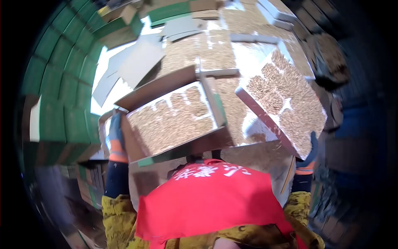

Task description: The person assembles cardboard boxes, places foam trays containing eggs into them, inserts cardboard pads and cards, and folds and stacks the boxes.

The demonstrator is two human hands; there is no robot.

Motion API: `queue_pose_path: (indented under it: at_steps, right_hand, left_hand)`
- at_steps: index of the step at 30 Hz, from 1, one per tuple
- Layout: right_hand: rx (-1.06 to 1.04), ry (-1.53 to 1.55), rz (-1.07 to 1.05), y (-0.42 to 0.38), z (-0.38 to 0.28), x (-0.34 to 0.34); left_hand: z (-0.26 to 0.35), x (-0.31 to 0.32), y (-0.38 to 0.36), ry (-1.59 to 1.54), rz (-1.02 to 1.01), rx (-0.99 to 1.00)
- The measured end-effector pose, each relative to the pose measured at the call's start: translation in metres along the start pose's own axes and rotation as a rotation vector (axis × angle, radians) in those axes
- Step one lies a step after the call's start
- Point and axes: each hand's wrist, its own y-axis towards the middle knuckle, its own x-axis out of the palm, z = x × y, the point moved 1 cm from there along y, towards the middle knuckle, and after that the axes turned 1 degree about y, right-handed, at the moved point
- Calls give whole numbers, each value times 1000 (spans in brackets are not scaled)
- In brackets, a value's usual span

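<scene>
My left hand (115,139), in a blue and orange glove, holds the left end of an open cardboard box (155,92); its fingers point up along that end wall, and the thumb is hard to make out. Inside the box lies a white-lined layer of small brown, stick-like pieces (170,120). At the right, my right hand (311,151), gloved alike, grips the near right corner of a shallow white tray (265,114). The tray is slanted and heaped with the same brown pieces (296,99), with white patches showing between them.
Green-sided boxes (74,74) are stacked at the left. Grey cardboard sheets (141,62) lie behind the open box. More brown pieces (244,20) cover the far surface, beside another white tray edge (253,38). A bulging bag (329,58) stands at the far right.
</scene>
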Motion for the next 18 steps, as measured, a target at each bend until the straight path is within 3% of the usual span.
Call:
queue_pose_path:
  at_steps: [5,6,7,9,11,13,14,16,17,18]
  right_hand:
    - [112,-89,-384,26,4,113]
    - [29,-232,-425,30,10,124]
    - [-406,-656,-624,41,27,111]
    - [-357,-771,-772,29,41,168]
    - [-499,-1119,-936,29,55,206]
    - [-306,-1031,-941,16,75,246]
    - [-212,-987,-933,10,84,265]
    - [48,-1007,-781,8,106,281]
    - [146,-931,-753,6,111,283]
    - [144,-1017,-810,10,113,285]
  left_hand:
    - [22,17,-12,164,45,207]
    - [43,21,-13,-265,54,-37]
    - [55,21,-12,-698,60,-273]
    - [50,11,-23,-490,9,-66]
    - [49,4,-29,-395,-35,46]
    - [60,-3,-31,-404,-109,60]
    - [69,-4,-34,-634,-130,-39]
    - [74,2,-30,-720,-41,-170]
    - [56,12,-22,-578,67,-203]
    - [51,14,-23,-345,137,-63]
